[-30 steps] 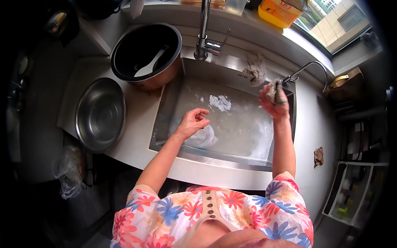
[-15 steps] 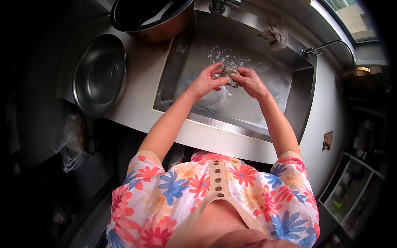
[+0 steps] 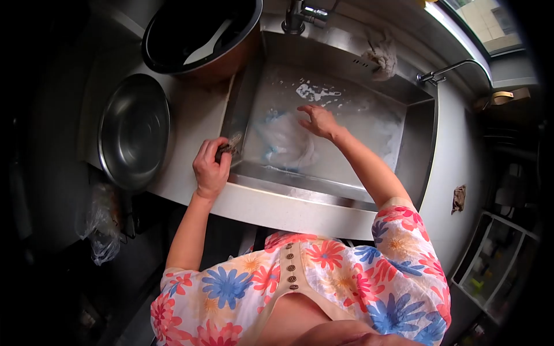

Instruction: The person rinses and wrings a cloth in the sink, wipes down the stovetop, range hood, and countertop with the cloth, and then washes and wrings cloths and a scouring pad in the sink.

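Observation:
At the left rim of the steel sink (image 3: 420, 155), my left hand (image 3: 210, 168) is closed around a small, dark brownish scrubbing pad (image 3: 224, 150), mostly hidden by the fingers. My right hand (image 3: 321, 122) reaches over the cloudy water with nothing in it, its fingers apart. Just left of that hand, a whitish bundle with bluish edges (image 3: 284, 138) lies in the water; I cannot tell whether it is cloth or plastic.
A large dark-lined pot (image 3: 234, 60) with a white utensil (image 3: 209, 45) stands behind left. A steel basin (image 3: 135, 132) sits on the left counter. A tap (image 3: 295, 20), a slim spout (image 3: 461, 64) and a hanging rag (image 3: 381, 55) line the back.
My hands have parted. My left hand has carried the scrubbing pad left to the sink rim, while my right hand has let go of it and moved slightly left over the water.

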Demonstrator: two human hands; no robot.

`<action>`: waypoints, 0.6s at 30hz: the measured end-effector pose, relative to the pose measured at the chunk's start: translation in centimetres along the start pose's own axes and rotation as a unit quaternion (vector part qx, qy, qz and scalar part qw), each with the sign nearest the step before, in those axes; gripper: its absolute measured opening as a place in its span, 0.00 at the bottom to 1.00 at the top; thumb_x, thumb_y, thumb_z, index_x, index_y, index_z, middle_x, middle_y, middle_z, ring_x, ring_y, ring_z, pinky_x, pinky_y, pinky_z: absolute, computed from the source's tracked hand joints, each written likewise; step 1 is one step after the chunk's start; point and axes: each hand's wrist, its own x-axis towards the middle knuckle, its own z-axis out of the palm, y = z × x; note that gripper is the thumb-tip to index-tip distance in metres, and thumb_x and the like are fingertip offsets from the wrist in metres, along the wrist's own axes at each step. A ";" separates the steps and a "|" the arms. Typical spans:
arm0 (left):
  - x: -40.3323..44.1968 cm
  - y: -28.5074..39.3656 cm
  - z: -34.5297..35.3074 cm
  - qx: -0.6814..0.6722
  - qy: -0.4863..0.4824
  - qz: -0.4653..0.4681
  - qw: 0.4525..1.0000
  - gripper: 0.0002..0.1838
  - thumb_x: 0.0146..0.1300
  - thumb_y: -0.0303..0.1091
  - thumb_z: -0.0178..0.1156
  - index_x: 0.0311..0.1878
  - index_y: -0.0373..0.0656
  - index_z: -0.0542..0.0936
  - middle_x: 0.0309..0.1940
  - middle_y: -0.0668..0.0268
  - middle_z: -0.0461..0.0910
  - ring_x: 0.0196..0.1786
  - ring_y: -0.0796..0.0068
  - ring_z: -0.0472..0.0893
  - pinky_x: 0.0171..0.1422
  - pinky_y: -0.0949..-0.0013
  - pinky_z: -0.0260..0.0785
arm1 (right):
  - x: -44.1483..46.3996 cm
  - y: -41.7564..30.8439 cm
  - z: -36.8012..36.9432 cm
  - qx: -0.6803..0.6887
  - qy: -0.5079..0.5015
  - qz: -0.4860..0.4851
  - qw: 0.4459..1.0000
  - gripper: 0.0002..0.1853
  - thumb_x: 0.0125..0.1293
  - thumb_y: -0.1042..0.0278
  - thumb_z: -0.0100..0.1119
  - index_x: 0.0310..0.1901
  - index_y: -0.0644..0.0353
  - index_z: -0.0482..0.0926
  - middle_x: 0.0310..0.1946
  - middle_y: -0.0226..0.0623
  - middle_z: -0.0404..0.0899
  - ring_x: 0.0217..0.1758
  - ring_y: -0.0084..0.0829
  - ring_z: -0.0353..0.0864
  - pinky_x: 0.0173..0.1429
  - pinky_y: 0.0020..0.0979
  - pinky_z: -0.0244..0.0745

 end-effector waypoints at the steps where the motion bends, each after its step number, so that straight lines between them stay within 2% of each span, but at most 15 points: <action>1: -0.2 -0.4 0.1 0.006 0.003 0.004 1.000 0.09 0.48 0.22 0.55 0.35 0.39 0.75 0.30 0.59 0.75 0.34 0.58 0.76 0.39 0.66 0.69 | 0.3 0.5 -2.2 -0.051 0.048 -0.008 0.997 0.21 0.55 0.60 0.56 0.53 0.51 0.72 0.54 0.38 0.71 0.58 0.41 0.67 0.58 0.45 0.63; 3: -0.2 -0.6 0.1 -0.003 0.010 0.002 1.000 0.10 0.47 0.21 0.55 0.36 0.39 0.75 0.31 0.59 0.75 0.35 0.59 0.76 0.40 0.65 0.69 | 1.0 1.2 -9.1 -0.032 0.212 -0.044 0.976 0.16 0.55 0.66 0.55 0.46 0.53 0.76 0.45 0.40 0.76 0.50 0.41 0.73 0.53 0.41 0.68; 4: -0.3 -0.6 0.2 -0.005 0.012 -0.004 1.000 0.10 0.47 0.21 0.55 0.36 0.39 0.75 0.31 0.59 0.75 0.35 0.59 0.76 0.40 0.65 0.68 | 1.3 1.2 -12.6 -0.025 0.370 -0.108 0.922 0.12 0.53 0.71 0.53 0.40 0.55 0.78 0.36 0.41 0.79 0.42 0.43 0.77 0.48 0.38 0.71; 5: -0.4 -0.7 0.5 -0.002 0.017 0.001 1.000 0.10 0.47 0.20 0.55 0.36 0.39 0.75 0.32 0.59 0.75 0.35 0.59 0.75 0.41 0.65 0.68 | 1.5 0.9 -16.8 -0.031 0.448 -0.128 0.884 0.11 0.53 0.74 0.51 0.39 0.56 0.78 0.34 0.42 0.79 0.40 0.44 0.77 0.46 0.39 0.72; 7: -0.4 -1.1 0.9 0.004 0.027 0.010 1.000 0.11 0.46 0.20 0.55 0.36 0.39 0.75 0.32 0.60 0.75 0.36 0.59 0.75 0.42 0.64 0.68 | 2.7 0.8 -24.4 -0.085 0.528 -0.144 0.833 0.16 0.54 0.76 0.48 0.44 0.55 0.76 0.40 0.41 0.78 0.46 0.42 0.75 0.52 0.37 0.70; 9: -0.3 -0.9 1.1 0.014 0.028 0.015 0.999 0.11 0.46 0.20 0.54 0.35 0.38 0.75 0.33 0.60 0.74 0.37 0.58 0.74 0.42 0.63 0.67 | 5.2 1.4 -30.6 -0.145 0.498 -0.097 0.849 0.22 0.54 0.76 0.48 0.53 0.52 0.72 0.51 0.41 0.73 0.54 0.40 0.71 0.59 0.33 0.65; 11: -0.4 -1.1 1.3 0.018 0.029 0.014 0.999 0.11 0.45 0.19 0.54 0.35 0.38 0.74 0.33 0.59 0.74 0.37 0.58 0.74 0.43 0.63 0.67 | 8.6 2.3 -34.1 -0.203 0.499 -0.099 0.836 0.28 0.51 0.76 0.47 0.58 0.49 0.67 0.54 0.38 0.70 0.59 0.43 0.66 0.62 0.41 0.60; 14: -0.2 -0.6 1.4 0.030 0.027 0.015 0.999 0.11 0.45 0.19 0.53 0.35 0.38 0.74 0.33 0.59 0.74 0.37 0.58 0.74 0.43 0.63 0.67 | 11.4 1.4 -35.7 -0.223 0.429 0.051 0.874 0.34 0.50 0.73 0.48 0.62 0.44 0.61 0.59 0.36 0.66 0.63 0.43 0.62 0.65 0.51 0.52; 17: -0.1 -0.3 1.5 0.034 0.024 0.005 0.999 0.12 0.44 0.19 0.53 0.35 0.38 0.74 0.33 0.58 0.73 0.37 0.57 0.73 0.43 0.62 0.67 | 12.1 0.0 -36.1 -0.254 0.344 0.116 0.897 0.35 0.50 0.72 0.48 0.64 0.41 0.58 0.61 0.36 0.63 0.64 0.42 0.61 0.64 0.58 0.48; 18: -0.1 -0.3 1.5 0.035 0.022 0.003 0.999 0.12 0.44 0.19 0.53 0.36 0.38 0.74 0.33 0.58 0.73 0.37 0.57 0.73 0.43 0.62 0.67 | 11.9 -0.5 -36.2 -0.254 0.342 0.117 0.897 0.34 0.50 0.73 0.47 0.63 0.41 0.60 0.60 0.37 0.65 0.63 0.42 0.62 0.63 0.55 0.51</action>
